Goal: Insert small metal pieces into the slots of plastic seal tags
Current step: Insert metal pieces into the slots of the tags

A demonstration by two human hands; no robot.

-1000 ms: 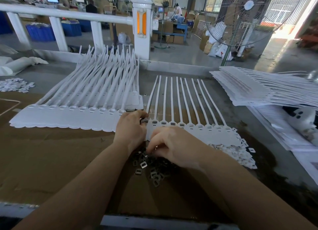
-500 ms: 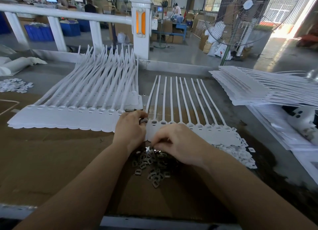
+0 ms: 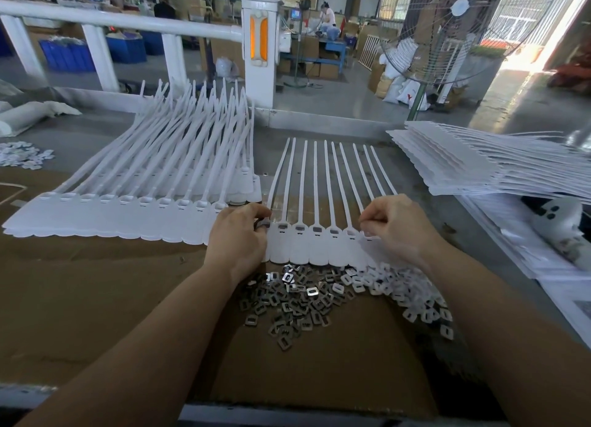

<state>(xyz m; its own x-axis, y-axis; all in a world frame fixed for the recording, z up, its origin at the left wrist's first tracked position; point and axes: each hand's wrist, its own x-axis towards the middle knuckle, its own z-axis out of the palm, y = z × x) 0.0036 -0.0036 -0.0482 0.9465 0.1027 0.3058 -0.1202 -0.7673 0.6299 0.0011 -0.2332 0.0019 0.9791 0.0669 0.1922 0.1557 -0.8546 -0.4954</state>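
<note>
A flat sheet of white seal tags [image 3: 315,250] is laid on the brown table [image 3: 96,298], with its long thin tails pointing away from the person. The left hand [image 3: 238,238] is placed at the left edge of this sheet, and its fingers [image 3: 260,215] are curled and pinched on that edge near the first slot. The right hand [image 3: 395,227] is held over the right part of the sheet, and its fingers [image 3: 367,220] are curled close together just above a slot; it cannot be told if a metal piece is held in them. Small dark slots are seen in a row along the tags between the two hands. A pile of small metal pieces [image 3: 287,302] is spread on the table just in front of the sheet, between the two arms. Beside it, to the right, a pile of small white plastic bits [image 3: 399,290] is seen, touching the metal pile. To the left, a big fanned stack of tag sheets [image 3: 128,209] is laid out, just beside the left hand. To the right, farther back, another stack of white sheets [image 3: 479,161] is piled up. A white railing post [image 3: 259,46] is seen behind the table, and a big fan [image 3: 447,33] stands farther back on the right.
</note>
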